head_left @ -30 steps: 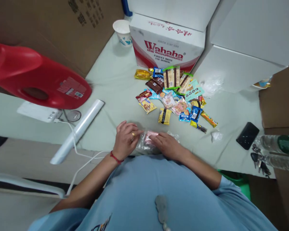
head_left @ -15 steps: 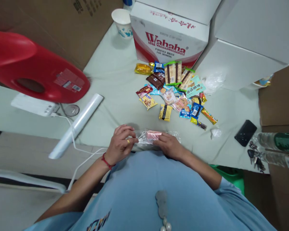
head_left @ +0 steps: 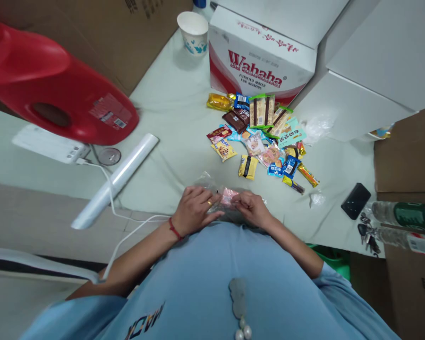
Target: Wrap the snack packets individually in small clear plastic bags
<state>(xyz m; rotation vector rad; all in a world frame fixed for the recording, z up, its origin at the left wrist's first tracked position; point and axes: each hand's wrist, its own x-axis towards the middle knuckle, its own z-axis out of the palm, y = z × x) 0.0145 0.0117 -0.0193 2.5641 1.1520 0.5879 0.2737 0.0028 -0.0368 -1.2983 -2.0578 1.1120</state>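
A small pink item [head_left: 228,196] lies at the near edge of the table, in a sheet of clear plastic film [head_left: 206,179]. Its exact kind is not clear through the film. My left hand [head_left: 197,210] lies over the left part of the film, its fingers stretched toward the pink item and the thumb apart from them. With bent fingers, my right hand [head_left: 252,208] pinches the film at the item's right end. A pile of wrapped snacks lies beyond my hands, a yellow snack packet [head_left: 248,166] being the nearest.
A roll of film [head_left: 116,182] and a white cable lie left, near a red jug [head_left: 67,89] and a white power strip [head_left: 51,144]. A Wahaba-like printed carton [head_left: 258,66] and a paper cup [head_left: 193,34] stand behind. At right are a phone [head_left: 356,200], keys [head_left: 368,236] and bottles [head_left: 407,215].
My left hand has gone from pinching the film to lying over it, closer to the pink item. More film now shows above that hand. The view has shifted slightly.
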